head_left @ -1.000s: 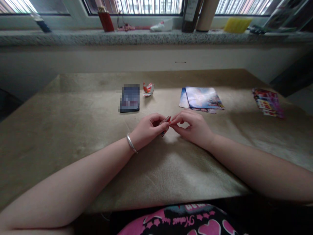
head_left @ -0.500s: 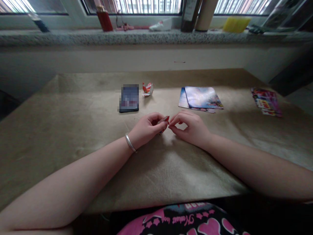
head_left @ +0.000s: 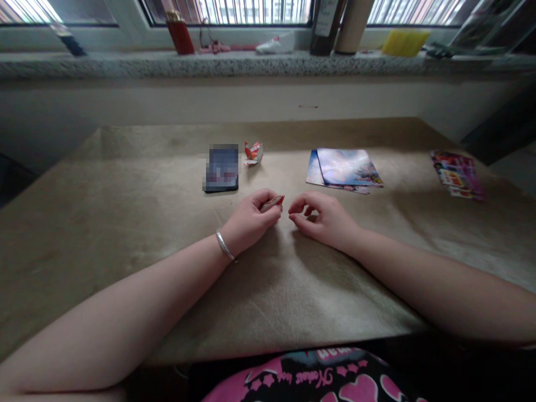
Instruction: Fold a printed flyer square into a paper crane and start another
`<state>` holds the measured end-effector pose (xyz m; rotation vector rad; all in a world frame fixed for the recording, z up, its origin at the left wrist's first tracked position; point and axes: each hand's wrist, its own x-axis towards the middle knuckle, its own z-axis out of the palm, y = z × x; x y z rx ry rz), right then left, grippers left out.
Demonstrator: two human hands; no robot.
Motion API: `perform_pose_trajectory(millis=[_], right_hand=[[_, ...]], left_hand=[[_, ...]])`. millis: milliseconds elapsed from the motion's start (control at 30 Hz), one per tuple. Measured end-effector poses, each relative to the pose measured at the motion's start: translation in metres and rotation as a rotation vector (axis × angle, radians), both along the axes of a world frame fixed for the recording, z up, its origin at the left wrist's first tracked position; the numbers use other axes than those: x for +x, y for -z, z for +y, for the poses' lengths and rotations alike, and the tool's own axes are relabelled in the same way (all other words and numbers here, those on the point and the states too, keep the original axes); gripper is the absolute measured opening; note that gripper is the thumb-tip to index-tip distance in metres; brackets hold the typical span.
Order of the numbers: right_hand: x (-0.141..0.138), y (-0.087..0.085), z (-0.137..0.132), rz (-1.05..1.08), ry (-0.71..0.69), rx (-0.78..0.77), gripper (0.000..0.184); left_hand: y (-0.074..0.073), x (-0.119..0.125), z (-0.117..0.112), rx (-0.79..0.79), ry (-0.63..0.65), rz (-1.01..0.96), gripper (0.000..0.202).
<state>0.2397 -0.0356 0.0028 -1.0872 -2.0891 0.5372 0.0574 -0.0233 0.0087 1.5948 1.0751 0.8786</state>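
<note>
In my left hand (head_left: 251,218), which wears a silver bangle (head_left: 225,245) at the wrist, a small folded red-and-white paper (head_left: 272,204) is pinched between thumb and fingers. Most of the paper is hidden by the hand. Just to its right, my right hand (head_left: 322,215) has curled fingers with thumb and forefinger tips brought together; whether anything tiny sits between them I cannot make out. A small gap separates the two hands, both low over the table. Beyond the left hand stands a crumpled or folded orange-and-white paper piece (head_left: 253,153).
A dark, phone-like flat object (head_left: 221,167), partly pixelated, lies left of the orange paper. Several glossy picture sheets (head_left: 345,166) overlap at centre right, and colourful printed cards (head_left: 456,174) lie far right. Bottles and a yellow block (head_left: 405,42) line the stone windowsill (head_left: 234,67).
My hands have drawn slightly apart. The paper has tilted and pulled back into my left hand, so less of it shows, and my right fingertips no longer touch it.
</note>
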Motion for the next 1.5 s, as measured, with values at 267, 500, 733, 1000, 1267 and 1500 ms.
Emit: perform_pose_trajectory(millis=[267,500,733,1000,1267,1500], right_hand=[[-0.002,-0.001,0.000,0.089,0.009,-0.145,0.009],[-0.004,0.000,0.002,0.125,0.048,-0.232,0.016],[-0.002,0.002,0.005,0.205,0.058,-0.300,0.022],[0.000,0.008,0.008,0.299,0.065,-0.338,0.021],[-0.001,0.006,0.008,0.293,0.002,-0.403,0.022],[0.000,0.005,0.008,0.209,0.027,-0.388,0.019]], left_hand=[[0.002,-0.002,0.001,0.056,0.086,-0.060,0.027],[0.001,-0.004,0.001,0.040,0.063,-0.043,0.030],[0.007,-0.001,0.004,-0.089,0.125,-0.254,0.038],[0.005,-0.003,0.003,-0.090,0.101,-0.101,0.027],[0.005,-0.002,0.003,-0.033,0.052,-0.062,0.022],[0.005,-0.003,0.004,0.003,0.073,-0.075,0.018]])
